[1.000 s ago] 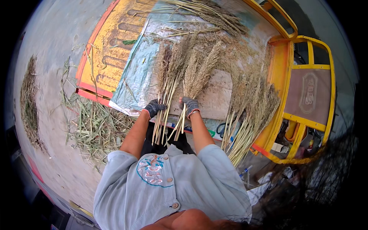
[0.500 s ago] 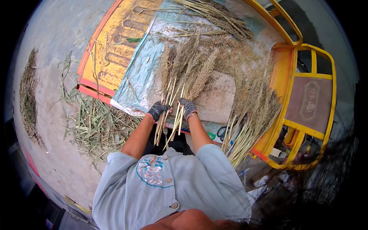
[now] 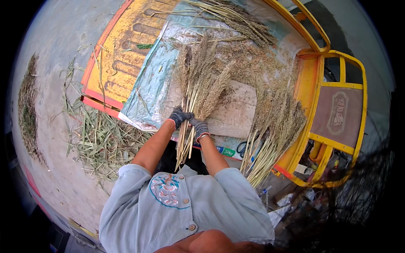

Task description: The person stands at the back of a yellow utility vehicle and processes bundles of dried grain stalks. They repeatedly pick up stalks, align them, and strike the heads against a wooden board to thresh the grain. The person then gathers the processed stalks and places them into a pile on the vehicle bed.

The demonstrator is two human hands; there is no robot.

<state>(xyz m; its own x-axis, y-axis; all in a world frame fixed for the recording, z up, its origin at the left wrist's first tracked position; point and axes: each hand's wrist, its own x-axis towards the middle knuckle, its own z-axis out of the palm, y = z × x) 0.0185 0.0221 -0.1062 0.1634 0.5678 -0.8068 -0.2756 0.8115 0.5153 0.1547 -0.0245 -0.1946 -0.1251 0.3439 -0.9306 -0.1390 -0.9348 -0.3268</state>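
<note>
My left hand (image 3: 180,117), in a dark grey fingerless glove, is closed round a bundle of sorghum stalks (image 3: 190,101). Close against it, slightly lower and to the right, my gloved right hand (image 3: 199,127) also grips the bundle. The brushy seed heads (image 3: 202,63) point away from me and fan out over a flat board (image 3: 236,105). Below my hands the pale cut ends hang past the front edge. A second pile of sorghum stalks (image 3: 276,114) lies to the right, heads away from me. Some stalk parts between my palms are hidden.
Beneath the board a blue-white sheet (image 3: 145,90) covers part of a yellow metal bed (image 3: 122,46). More sorghum (image 3: 240,21) lies at the far side. Scissors (image 3: 241,148) rest near the right pile. A yellow frame (image 3: 358,139) stands right; leaf scraps (image 3: 109,137) litter the ground left.
My hands, apart on two separate bunches before, have come together. The two bunches now form one bundle, the right-hand stalks having shifted left. The view has moved slightly.
</note>
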